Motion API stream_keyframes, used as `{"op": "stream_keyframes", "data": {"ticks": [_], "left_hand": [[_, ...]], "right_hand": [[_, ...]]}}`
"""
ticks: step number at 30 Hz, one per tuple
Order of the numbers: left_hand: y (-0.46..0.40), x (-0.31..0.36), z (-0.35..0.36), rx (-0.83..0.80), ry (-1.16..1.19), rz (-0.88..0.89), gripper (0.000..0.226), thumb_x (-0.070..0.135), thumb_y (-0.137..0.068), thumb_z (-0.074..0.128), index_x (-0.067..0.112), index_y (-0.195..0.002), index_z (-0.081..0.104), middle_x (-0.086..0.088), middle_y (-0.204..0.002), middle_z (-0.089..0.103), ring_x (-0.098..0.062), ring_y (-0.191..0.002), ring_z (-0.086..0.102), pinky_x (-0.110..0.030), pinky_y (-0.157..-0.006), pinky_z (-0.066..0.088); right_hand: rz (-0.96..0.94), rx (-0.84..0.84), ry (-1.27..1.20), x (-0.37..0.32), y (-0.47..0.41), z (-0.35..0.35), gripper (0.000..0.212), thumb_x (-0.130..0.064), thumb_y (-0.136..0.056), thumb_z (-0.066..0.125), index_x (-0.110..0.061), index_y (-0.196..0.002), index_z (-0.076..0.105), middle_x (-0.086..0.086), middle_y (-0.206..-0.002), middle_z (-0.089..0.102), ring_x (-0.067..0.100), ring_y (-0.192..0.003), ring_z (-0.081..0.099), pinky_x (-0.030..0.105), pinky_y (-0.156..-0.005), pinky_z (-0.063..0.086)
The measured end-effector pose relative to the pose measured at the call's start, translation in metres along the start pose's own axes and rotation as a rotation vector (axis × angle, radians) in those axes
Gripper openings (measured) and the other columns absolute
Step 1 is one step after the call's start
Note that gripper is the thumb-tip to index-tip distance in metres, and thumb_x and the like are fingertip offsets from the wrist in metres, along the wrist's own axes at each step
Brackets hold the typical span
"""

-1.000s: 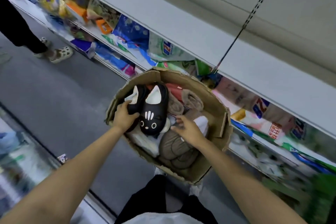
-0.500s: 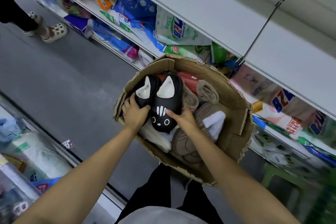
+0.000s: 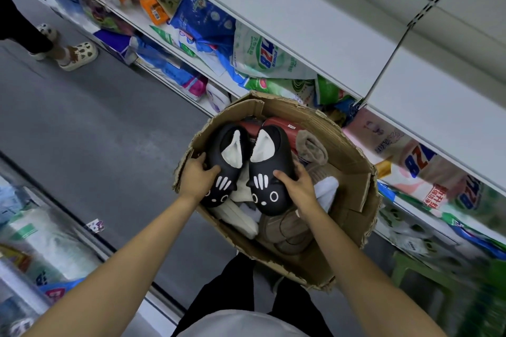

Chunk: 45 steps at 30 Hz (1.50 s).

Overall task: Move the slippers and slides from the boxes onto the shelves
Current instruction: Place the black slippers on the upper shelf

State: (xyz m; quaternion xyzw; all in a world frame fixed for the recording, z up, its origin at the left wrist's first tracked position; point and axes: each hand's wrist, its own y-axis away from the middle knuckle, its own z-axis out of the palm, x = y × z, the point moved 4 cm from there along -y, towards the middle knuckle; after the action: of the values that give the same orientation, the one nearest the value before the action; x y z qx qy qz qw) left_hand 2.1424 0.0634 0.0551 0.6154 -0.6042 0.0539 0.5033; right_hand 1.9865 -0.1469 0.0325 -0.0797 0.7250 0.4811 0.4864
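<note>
at frame centre, the left hand (image 3: 198, 176) is gripping one black cat slipper (image 3: 223, 164) and the right hand (image 3: 297, 186) the other (image 3: 269, 172), above the cardboard box (image 3: 353, 172); a loose grip risks dropping one.

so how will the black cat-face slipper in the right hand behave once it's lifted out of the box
The black cat-face slipper with white fleece lining probably keeps its shape: its moulded shell looks smooth and thick. It likely feels light, since the right hand grips it from one side only. The glossy surface could be slightly slippery, though the fingers curl over its edge.
</note>
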Motion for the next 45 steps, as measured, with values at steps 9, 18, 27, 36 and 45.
{"op": "stream_keyframes", "data": {"ticks": [9, 18, 27, 36, 45], "left_hand": [[0.013, -0.006, 0.009, -0.099, 0.072, 0.138, 0.072, 0.05, -0.077, 0.081, 0.043, -0.139, 0.042, 0.006, -0.135, 0.056, -0.012, -0.119, 0.058, -0.043, -0.103, 0.05], [0.007, -0.007, 0.007, -0.129, 0.215, 0.079, 0.082, 0.039, -0.075, 0.086, 0.036, -0.145, 0.044, 0.009, -0.137, 0.057, -0.01, -0.117, 0.06, -0.034, -0.1, 0.052], [0.052, 0.05, 0.03, -0.089, 0.618, -0.021, 0.049, 0.044, -0.086, 0.075, 0.033, -0.13, 0.058, 0.003, -0.117, 0.071, -0.016, -0.101, 0.071, -0.03, -0.08, 0.059], [0.125, 0.142, 0.044, -0.204, 0.727, 0.145, 0.05, 0.048, -0.087, 0.071, 0.021, -0.129, 0.062, -0.002, -0.115, 0.074, -0.014, -0.096, 0.073, -0.029, -0.079, 0.06], [0.233, 0.241, 0.049, -0.29, 0.771, 0.363, 0.048, 0.04, -0.087, 0.072, 0.019, -0.128, 0.061, -0.004, -0.112, 0.075, -0.017, -0.089, 0.074, -0.031, -0.069, 0.058]], "right_hand": [[-0.087, -0.038, 0.062, 0.003, -0.003, 0.009, 0.078, -0.021, -0.08, 0.082, -0.023, -0.147, 0.041, -0.01, -0.13, 0.058, -0.002, -0.112, 0.058, 0.01, -0.085, 0.051], [-0.085, 0.005, -0.037, -0.003, 0.004, 0.003, 0.075, -0.025, -0.078, 0.083, -0.024, -0.143, 0.046, -0.006, -0.131, 0.062, 0.01, -0.115, 0.063, 0.029, -0.094, 0.056], [-0.248, 0.07, -0.033, -0.079, 0.049, -0.05, 0.064, -0.026, -0.085, 0.077, -0.026, -0.139, 0.044, -0.018, -0.119, 0.057, -0.004, -0.103, 0.06, 0.013, -0.078, 0.052], [-0.458, 0.124, -0.072, -0.138, 0.136, -0.126, 0.068, -0.035, -0.079, 0.082, -0.028, -0.138, 0.049, -0.016, -0.127, 0.062, 0.001, -0.112, 0.063, 0.023, -0.092, 0.053], [-0.692, 0.161, -0.111, -0.204, 0.242, -0.203, 0.062, -0.027, -0.085, 0.075, -0.025, -0.14, 0.047, -0.008, -0.127, 0.062, -0.006, -0.095, 0.067, 0.015, -0.072, 0.054]]}}
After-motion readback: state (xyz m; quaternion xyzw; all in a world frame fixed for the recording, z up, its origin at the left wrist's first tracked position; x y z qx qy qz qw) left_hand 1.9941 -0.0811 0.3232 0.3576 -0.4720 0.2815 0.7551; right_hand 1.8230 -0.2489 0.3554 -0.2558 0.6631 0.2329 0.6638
